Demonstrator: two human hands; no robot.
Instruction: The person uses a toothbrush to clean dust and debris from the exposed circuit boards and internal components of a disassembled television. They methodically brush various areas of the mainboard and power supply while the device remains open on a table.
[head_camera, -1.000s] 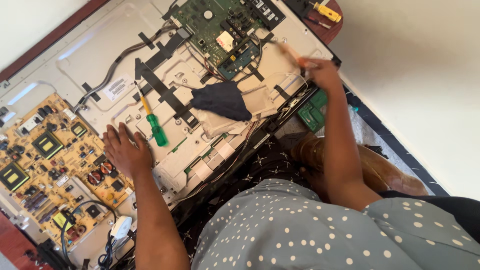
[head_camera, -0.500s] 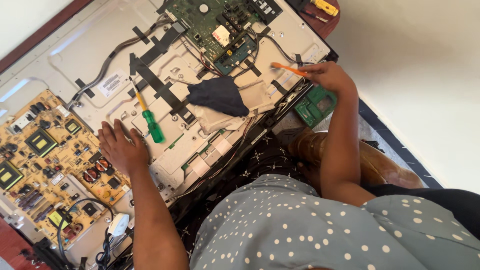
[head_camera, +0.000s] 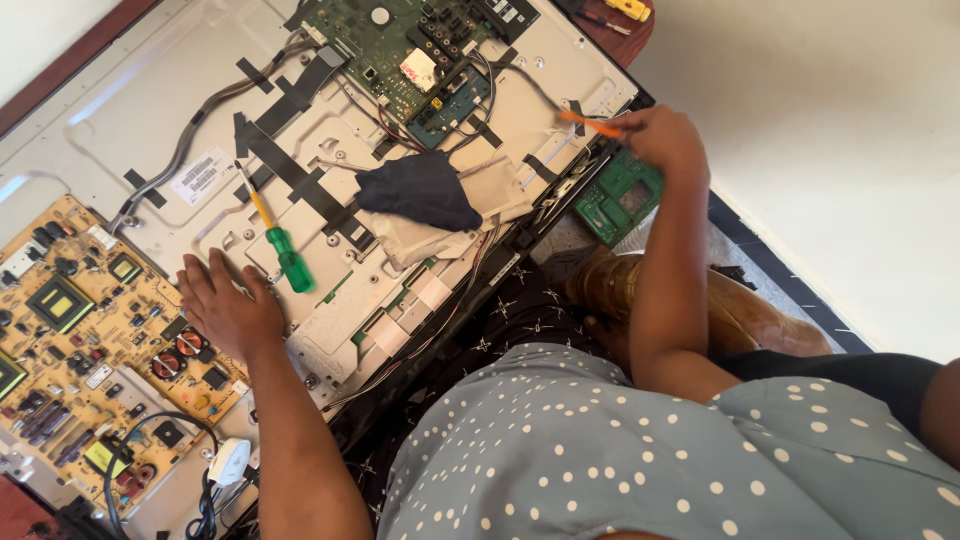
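Back cover off, boards exposed. Right hand (head_camera: 665, 140) grips orange tool (head_camera: 590, 124) at panel (head_camera: 120, 110) right edge. Left hand (head_camera: 228, 308) flat, fingers loose, near green screwdriver (head_camera: 285, 252). Boards still mounted.

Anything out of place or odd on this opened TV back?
A dark cloth lies crumpled mid-panel, and a green-handled screwdriver lies loose beside the left hand. The right hand holds an orange tool.

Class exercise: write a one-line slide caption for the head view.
Left hand flat on opened TV back panel; right hand holding an orange tool.
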